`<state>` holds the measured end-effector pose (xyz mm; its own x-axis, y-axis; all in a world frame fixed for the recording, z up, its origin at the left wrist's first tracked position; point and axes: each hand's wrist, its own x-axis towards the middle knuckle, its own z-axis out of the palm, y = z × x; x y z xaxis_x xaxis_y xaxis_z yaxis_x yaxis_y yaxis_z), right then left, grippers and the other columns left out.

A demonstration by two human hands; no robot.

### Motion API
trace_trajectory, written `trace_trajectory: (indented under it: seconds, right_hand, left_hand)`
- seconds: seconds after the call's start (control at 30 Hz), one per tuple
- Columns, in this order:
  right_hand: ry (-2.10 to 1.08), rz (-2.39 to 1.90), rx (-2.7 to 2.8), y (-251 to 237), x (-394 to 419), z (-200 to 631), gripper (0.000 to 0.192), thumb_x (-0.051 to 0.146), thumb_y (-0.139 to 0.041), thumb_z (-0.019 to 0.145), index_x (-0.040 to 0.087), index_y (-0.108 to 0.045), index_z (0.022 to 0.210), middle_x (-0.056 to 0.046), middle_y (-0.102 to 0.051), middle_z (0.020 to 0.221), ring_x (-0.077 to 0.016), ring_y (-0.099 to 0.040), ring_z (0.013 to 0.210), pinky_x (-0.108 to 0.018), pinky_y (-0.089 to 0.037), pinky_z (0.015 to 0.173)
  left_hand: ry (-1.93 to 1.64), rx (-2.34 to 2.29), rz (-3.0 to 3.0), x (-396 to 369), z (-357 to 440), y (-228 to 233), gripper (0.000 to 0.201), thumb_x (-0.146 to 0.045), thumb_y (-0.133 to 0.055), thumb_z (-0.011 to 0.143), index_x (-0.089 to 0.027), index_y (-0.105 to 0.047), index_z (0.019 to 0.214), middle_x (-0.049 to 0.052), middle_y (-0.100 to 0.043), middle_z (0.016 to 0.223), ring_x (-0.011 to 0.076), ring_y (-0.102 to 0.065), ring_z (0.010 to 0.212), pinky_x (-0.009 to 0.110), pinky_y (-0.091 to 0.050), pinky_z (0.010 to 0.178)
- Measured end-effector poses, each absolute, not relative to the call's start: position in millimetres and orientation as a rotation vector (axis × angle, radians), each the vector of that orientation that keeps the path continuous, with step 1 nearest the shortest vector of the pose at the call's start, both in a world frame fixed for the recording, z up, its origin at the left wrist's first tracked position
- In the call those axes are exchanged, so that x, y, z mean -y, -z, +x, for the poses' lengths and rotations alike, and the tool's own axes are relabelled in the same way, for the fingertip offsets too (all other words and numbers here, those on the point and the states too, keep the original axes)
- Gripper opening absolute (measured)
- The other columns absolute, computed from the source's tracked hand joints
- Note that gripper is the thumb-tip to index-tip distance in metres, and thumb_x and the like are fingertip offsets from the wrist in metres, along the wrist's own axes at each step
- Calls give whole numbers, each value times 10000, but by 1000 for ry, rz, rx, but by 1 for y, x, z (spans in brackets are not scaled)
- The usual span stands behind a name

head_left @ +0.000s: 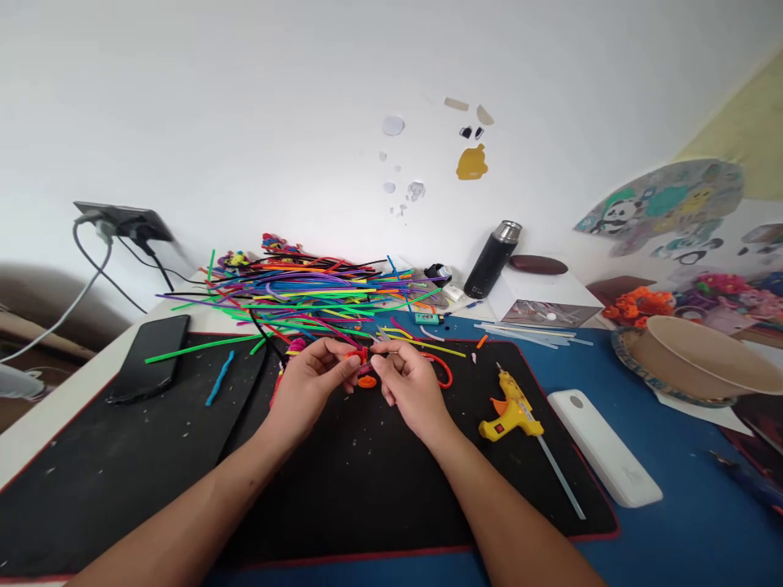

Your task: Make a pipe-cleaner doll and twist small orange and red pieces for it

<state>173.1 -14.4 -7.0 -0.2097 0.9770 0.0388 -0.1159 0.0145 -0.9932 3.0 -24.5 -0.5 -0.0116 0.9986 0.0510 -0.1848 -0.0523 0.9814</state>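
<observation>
My left hand (pixel 315 377) and my right hand (pixel 409 381) meet over the black mat (pixel 152 473), fingertips pinched together on a small orange-red pipe cleaner piece (pixel 363 356). Just under the fingers a little orange coil (pixel 367 381) rests on the mat. A curved orange pipe cleaner (pixel 444 371) lies right of my right hand. Behind both hands sprawls a big pile of coloured pipe cleaners (pixel 306 297).
A yellow glue gun (pixel 510 408) with a glue stick lies to the right, a white oblong case (pixel 603 447) beyond it. A black phone (pixel 150 365) and a blue pipe cleaner (pixel 218 378) lie left. A black flask (pixel 493 259), a white box and a bowl (pixel 703 355) stand farther back.
</observation>
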Motion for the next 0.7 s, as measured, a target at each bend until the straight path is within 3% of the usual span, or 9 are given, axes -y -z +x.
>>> trace_trajectory:
  seconds: [0.3,0.5,0.7]
  right_hand:
    - [-1000,-1040,1586,6,19,173,204,318,-654,934,221,-697,1109,63,-502,607,-128,-472,549,-279,-404,580]
    - [-1172,-1058,1494,7,18,175,250,401,-631,971,229,-701,1140,54,-518,598,-132,-491,512,-271,-401,517]
    - [-1261,-1057,1422,9,15,175,193,399,-655,946,212,-678,987,59,-529,579,-108,-479,465,-243,-380,468]
  left_hand:
    - [-1281,-990,964,23,3,-2,330,-392,-907,719,-150,-711,830,6,-691,656,129,-617,576,229,-485,526]
    - [-1210,-981,979,23,2,-4,340,-385,-908,719,-151,-703,855,1,-686,648,133,-623,573,229,-485,520]
    - [-1172,-994,1048,24,3,1,321,-389,-875,767,-157,-689,886,5,-692,650,139,-631,581,238,-496,539]
